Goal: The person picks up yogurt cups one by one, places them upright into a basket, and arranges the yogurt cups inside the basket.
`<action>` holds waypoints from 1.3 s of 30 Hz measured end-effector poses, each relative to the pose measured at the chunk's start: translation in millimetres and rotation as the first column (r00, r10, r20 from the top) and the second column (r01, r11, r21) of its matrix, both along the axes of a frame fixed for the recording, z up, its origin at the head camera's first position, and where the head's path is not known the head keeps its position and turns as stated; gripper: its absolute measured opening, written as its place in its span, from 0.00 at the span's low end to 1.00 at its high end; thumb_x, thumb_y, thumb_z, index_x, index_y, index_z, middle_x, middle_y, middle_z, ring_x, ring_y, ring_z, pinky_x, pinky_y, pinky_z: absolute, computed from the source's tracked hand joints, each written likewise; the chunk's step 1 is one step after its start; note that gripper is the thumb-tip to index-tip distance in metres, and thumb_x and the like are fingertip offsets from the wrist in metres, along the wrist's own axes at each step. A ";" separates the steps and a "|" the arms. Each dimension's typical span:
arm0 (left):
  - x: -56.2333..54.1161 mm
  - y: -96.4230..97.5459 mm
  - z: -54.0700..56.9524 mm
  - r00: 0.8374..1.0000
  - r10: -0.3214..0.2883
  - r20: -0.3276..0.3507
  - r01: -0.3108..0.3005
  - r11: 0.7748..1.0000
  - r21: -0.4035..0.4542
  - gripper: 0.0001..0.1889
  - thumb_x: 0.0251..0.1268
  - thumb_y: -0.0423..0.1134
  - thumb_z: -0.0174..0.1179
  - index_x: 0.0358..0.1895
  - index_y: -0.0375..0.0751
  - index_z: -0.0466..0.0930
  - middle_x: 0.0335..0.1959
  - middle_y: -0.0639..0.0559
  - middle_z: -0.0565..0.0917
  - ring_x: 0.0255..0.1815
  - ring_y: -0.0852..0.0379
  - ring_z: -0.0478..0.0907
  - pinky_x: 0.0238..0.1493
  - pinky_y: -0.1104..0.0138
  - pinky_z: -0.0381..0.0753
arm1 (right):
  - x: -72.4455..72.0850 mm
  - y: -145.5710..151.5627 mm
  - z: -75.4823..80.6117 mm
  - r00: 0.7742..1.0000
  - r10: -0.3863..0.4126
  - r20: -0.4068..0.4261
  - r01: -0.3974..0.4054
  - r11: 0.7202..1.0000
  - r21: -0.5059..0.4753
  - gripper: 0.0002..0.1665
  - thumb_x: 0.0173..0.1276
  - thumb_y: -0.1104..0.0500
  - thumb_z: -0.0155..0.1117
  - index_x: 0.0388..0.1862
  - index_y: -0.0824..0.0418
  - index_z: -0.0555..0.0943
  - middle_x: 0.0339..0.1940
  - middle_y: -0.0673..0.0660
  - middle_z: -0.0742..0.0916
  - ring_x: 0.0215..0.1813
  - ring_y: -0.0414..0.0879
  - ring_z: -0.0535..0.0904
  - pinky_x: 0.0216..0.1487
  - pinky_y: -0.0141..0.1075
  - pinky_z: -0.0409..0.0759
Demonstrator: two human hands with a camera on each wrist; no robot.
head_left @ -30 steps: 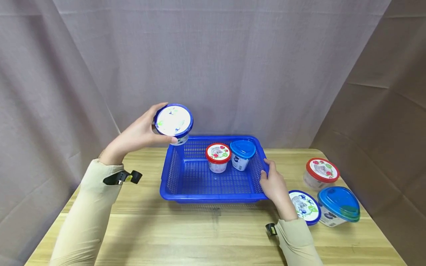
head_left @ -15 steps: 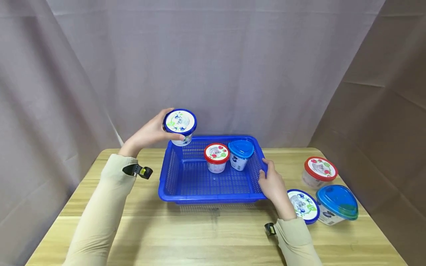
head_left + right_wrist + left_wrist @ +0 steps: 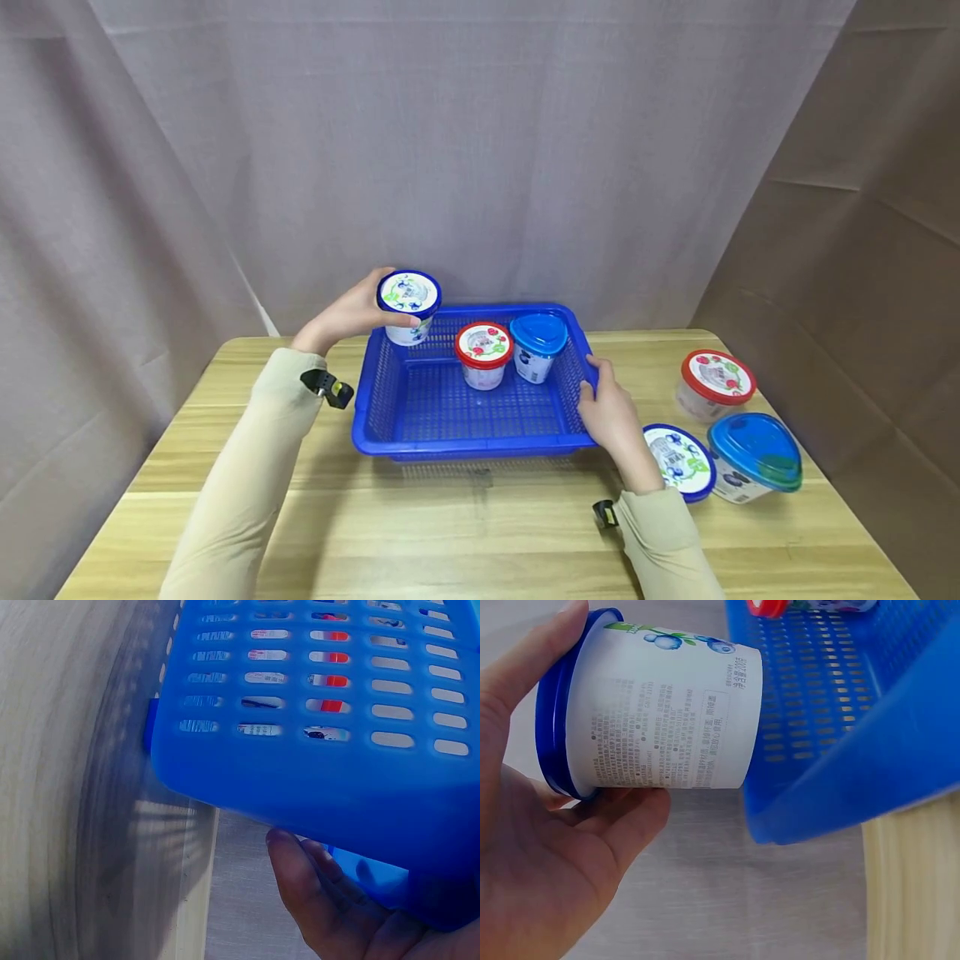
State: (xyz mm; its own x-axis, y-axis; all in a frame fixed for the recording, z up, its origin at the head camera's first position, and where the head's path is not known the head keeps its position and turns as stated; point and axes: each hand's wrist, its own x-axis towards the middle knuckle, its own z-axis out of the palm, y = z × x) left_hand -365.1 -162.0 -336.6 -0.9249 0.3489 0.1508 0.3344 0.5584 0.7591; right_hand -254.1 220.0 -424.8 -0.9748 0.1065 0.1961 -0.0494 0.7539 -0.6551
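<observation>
In the head view my left hand [image 3: 348, 317] grips a round white tub with a blue lid [image 3: 409, 295] from its left side, thumb in front. The tub hangs upright at the back left corner of a blue plastic basket [image 3: 472, 447]. Blueberries and small print show on the tub's side [image 3: 660, 720] in the left wrist view. My right hand [image 3: 613, 421] holds the basket's right rim, seen from below in the right wrist view. Inside the basket stand a red-lidded tub [image 3: 483, 347] and a tub with a rounded triangular blue lid [image 3: 538, 336], side by side.
On the wooden table [image 3: 420, 542], right of the basket, stand another red-lidded tub [image 3: 717, 379], a blue-lidded round tub [image 3: 680, 461] partly behind my right arm, and a triangular-lidded tub [image 3: 753, 452]. A grey curtain [image 3: 480, 150] hangs behind.
My left hand has brought the blue-lidded tub right and down, to the basket's back left corner. My right hand keeps its hold on the rim.
</observation>
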 end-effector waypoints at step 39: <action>-11.2 22.6 -24.2 0.973 -0.064 0.221 0.092 0.989 -0.117 0.53 0.55 0.49 0.75 0.75 0.30 0.50 0.65 0.37 0.70 0.67 0.44 0.66 0.72 0.53 0.64 | 0.1 6.9 0.7 0.999 0.004 0.040 -0.004 1.000 -0.014 0.30 0.80 0.60 0.42 0.77 0.67 0.56 0.67 0.81 0.72 0.64 0.76 0.72 0.61 0.66 0.71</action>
State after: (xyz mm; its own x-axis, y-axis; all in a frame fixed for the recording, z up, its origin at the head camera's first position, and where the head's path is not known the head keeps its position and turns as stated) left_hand -376.4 -139.4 -360.8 -0.8998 0.4247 -0.0996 0.2164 0.6327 0.7435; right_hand -254.0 226.9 -424.1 -0.9823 0.1050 0.1554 -0.0259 0.7446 -0.6670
